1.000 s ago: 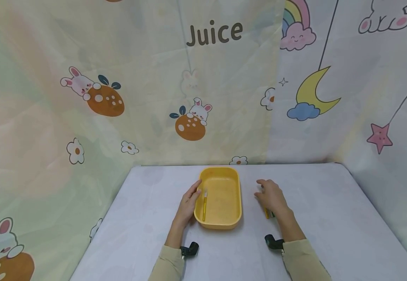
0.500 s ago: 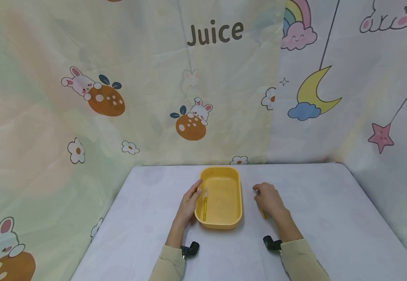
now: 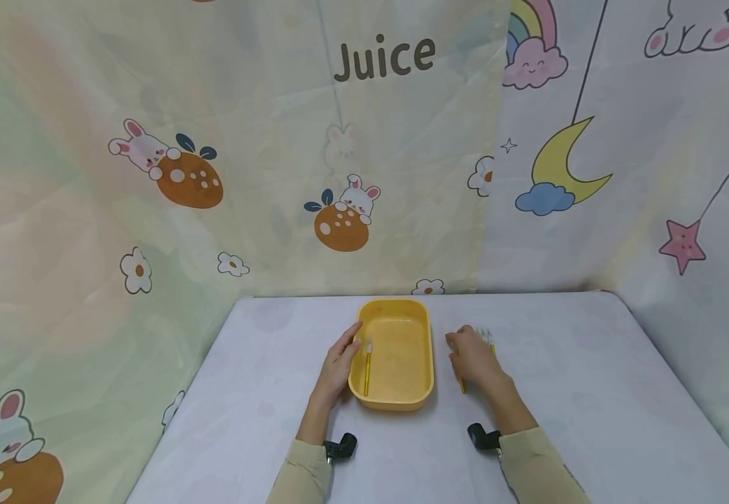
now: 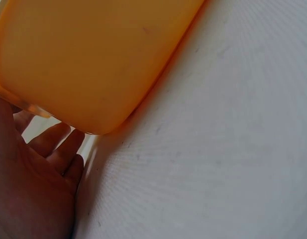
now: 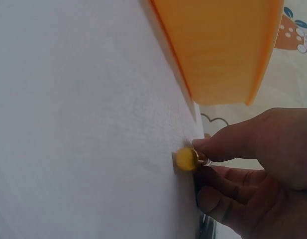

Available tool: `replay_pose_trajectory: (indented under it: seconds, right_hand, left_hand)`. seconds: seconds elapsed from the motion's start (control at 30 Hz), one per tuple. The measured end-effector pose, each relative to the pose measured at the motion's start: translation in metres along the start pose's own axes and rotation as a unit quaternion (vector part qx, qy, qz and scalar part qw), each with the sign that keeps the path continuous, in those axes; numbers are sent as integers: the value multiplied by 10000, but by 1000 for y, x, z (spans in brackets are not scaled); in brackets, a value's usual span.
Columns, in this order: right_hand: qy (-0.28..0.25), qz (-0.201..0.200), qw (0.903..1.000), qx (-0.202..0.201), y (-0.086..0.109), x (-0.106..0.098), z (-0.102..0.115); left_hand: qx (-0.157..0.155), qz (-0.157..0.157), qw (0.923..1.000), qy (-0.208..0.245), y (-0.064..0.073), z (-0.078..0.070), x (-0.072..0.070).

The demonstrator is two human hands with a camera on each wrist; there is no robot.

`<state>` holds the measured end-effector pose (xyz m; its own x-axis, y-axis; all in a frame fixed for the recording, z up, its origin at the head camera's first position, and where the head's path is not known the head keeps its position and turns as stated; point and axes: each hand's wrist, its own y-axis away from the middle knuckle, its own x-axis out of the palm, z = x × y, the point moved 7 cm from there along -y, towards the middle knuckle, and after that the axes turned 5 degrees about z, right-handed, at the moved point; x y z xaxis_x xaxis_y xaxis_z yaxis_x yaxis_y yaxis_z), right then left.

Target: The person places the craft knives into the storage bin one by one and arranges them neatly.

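Observation:
A yellow rectangular tray (image 3: pixel 396 399) lies on the table with a thin utensil (image 3: pixel 367 371) in it, yellow-handled and silver-headed, along its left side. My left hand (image 3: pixel 334 369) rests at the tray's left side, fingers extended along the wall and touching it. To the tray's right, my right hand (image 3: pixel 476 358) pinches another yellow-handled utensil (image 5: pixel 186 159) between thumb and fingers. Its rounded yellow end points at the right wrist camera, low over the table; its head is hidden by the hand. Just beyond that hand lie several silver-headed utensils (image 3: pixel 489 337), partly covered, their heads looking pronged.
A white cloth (image 3: pixel 591 392) covers the table. Printed fabric walls (image 3: pixel 276 231) rise at the table's back and on both sides. Both wrists carry a black camera mount (image 3: pixel 341 446).
My right hand has closed on a utensil and shifted slightly left, towards the tray. The heads of the other utensils have come into sight behind it. The left hand and tray stay put.

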<state>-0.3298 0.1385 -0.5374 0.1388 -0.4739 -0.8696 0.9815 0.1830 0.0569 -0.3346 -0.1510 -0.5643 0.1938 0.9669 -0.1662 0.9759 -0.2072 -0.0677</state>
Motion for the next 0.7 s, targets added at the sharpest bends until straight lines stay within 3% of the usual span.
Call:
replay_pose_trajectory:
  seconds: [0.43,0.7]
  right_hand:
    - [-13,169,9998,94,-1,3,1]
    - [-208,65,9998,51,-2,4,1]
  left_hand:
    - [36,9,10000,0,1,-2,0]
    - [26,2,10000,7,2,-2,1]
